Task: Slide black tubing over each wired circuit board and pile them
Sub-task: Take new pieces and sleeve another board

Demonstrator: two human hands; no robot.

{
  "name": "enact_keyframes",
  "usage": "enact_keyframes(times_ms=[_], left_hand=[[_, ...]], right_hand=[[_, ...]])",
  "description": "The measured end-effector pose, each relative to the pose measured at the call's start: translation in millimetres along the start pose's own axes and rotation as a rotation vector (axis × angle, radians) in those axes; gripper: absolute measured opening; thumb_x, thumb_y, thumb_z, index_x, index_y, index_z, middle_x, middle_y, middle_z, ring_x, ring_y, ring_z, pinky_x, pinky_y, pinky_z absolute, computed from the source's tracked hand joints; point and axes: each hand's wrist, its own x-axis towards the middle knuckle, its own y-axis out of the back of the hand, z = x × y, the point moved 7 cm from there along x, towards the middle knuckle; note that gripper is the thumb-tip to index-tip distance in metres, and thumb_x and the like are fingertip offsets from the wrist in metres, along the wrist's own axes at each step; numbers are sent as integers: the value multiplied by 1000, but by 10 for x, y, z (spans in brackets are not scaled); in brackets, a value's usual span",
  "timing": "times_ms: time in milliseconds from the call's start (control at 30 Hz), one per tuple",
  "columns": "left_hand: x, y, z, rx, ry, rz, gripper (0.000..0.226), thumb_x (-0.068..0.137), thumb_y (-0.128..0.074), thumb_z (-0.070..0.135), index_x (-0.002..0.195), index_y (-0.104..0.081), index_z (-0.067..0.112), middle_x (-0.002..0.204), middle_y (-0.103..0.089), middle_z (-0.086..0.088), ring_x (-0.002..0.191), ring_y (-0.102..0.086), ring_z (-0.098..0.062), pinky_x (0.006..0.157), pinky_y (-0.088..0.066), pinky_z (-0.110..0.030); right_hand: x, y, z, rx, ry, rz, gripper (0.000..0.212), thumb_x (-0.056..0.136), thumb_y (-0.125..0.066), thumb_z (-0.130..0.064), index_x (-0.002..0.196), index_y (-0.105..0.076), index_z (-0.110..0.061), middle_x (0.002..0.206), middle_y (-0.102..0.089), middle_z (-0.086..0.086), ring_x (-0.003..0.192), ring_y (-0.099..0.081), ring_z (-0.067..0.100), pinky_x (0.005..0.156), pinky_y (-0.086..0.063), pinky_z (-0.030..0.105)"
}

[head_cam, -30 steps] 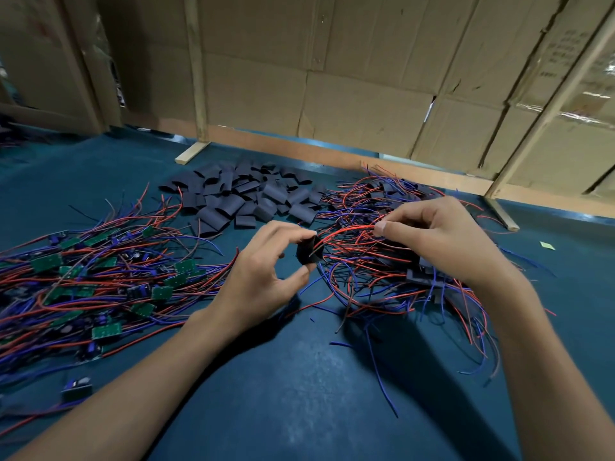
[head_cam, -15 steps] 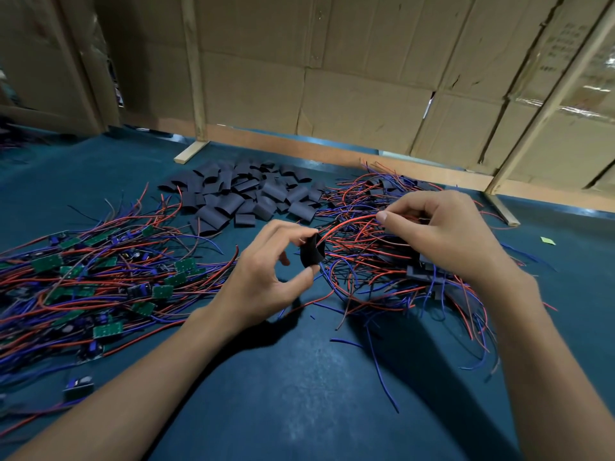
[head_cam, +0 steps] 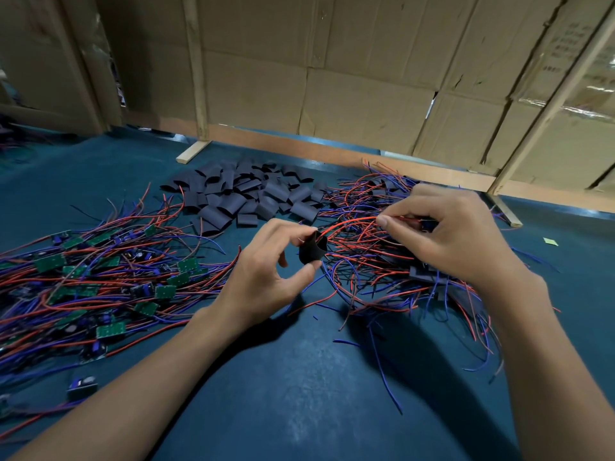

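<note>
My left hand (head_cam: 266,271) pinches a short piece of black tubing (head_cam: 311,249) between thumb and fingers, its open end turned to the right. Red wires (head_cam: 349,224) arc from the tubing's mouth across to my right hand (head_cam: 456,237), which pinches them together with a dark board that is mostly hidden by the fingers. Below both hands lies a heap of sleeved boards (head_cam: 399,271) with red and blue leads. A spread of bare green circuit boards (head_cam: 109,281) with wires covers the table's left side. Loose black tubing pieces (head_cam: 246,197) are piled behind.
The work surface is a dark teal mat (head_cam: 299,394). A cardboard wall (head_cam: 366,94) with wooden slats closes off the back. A small yellow-green scrap (head_cam: 550,241) lies at the far right. Stray blue wires (head_cam: 386,387) trail toward the front.
Both hands have stayed almost in place. The right hand has drawn the red wires slightly further right, so they arc more tautly out of the tubing held by the left hand.
</note>
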Motion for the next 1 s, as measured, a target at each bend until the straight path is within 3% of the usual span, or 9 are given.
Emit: enact_keyframes(times_ms=[133, 267, 400, 467, 533, 600, 800, 933, 1000], left_hand=[[-3, 29, -21, 40, 33, 8, 41, 80, -81, 5, 118, -68, 7, 106, -64, -1, 95, -61, -18, 66, -49, -32], [2, 5, 24, 64, 6, -23, 34, 83, -78, 5, 116, -71, 5, 101, -67, -2, 92, -63, -15, 77, -51, -28], [0, -10, 76, 91, -27, -47, 23, 84, -75, 2, 107, -73, 2, 97, -69, -4, 89, -65, -17, 82, -52, -29], [7, 7, 88, 109, -17, -32, 22, 83, -74, 1, 105, -74, 3, 94, -69, -4, 87, -64, -18, 81, -52, -29], [26, 54, 75, 117, 6, 6, 22, 82, -74, -1, 103, -74, 4, 92, -69, -3, 84, -64, -16, 80, -52, -27], [35, 95, 65, 113, 23, 36, 22, 81, -75, -3, 102, -75, 4, 92, -69, -3, 83, -65, -16, 80, -51, -24], [41, 85, 106, 123, -2, 29, 23, 82, -74, -1, 105, -74, 2, 96, -69, -6, 86, -65, -22, 81, -53, -34], [27, 71, 101, 163, -17, 11, 25, 82, -74, 1, 106, -73, 3, 98, -69, -6, 89, -65, -26, 80, -52, -43], [27, 68, 103, 175, -21, 14, 26, 81, -75, 2, 107, -73, 4, 99, -68, -6, 90, -64, -27, 80, -52, -45]], right_hand=[[14, -33, -124, -49, 42, -33, 15, 89, -73, -39, 92, -82, -28, 72, -61, -5, 64, -58, 16, 58, -49, 39], [38, -327, -270, -1, 31, -206, 13, 89, -77, -37, 101, -81, -32, 75, -56, -7, 69, -57, 14, 64, -49, 36], [34, -646, -286, 134, -86, -379, 28, 82, -83, -25, 109, -77, -25, 85, -59, -11, 77, -56, -2, 72, -38, 10], [6, -698, -209, 298, -208, -400, 31, 81, -82, -11, 109, -74, -23, 93, -67, -8, 76, -61, 3, 74, -45, 16], [-8, -691, -125, 530, -329, -364, 33, 82, -77, 2, 103, -70, -22, 93, -72, 2, 79, -66, 20, 78, -54, 39], [1, -658, -31, 638, -399, -288, 32, 82, -76, 7, 97, -71, -21, 85, -73, 1, 80, -66, 20, 80, -54, 46], [1, -716, -51, 692, -404, -248, 25, 81, -80, 2, 100, -79, -14, 90, -72, 4, 83, -70, 14, 84, -54, 31], [-3, -716, -81, 698, -398, -284, 19, 87, -75, -2, 104, -79, -8, 89, -76, 12, 81, -75, 26, 83, -58, 34], [-7, -690, -76, 715, -408, -296, 16, 88, -75, -3, 103, -79, -7, 84, -77, 14, 74, -73, 23, 79, -57, 31]])
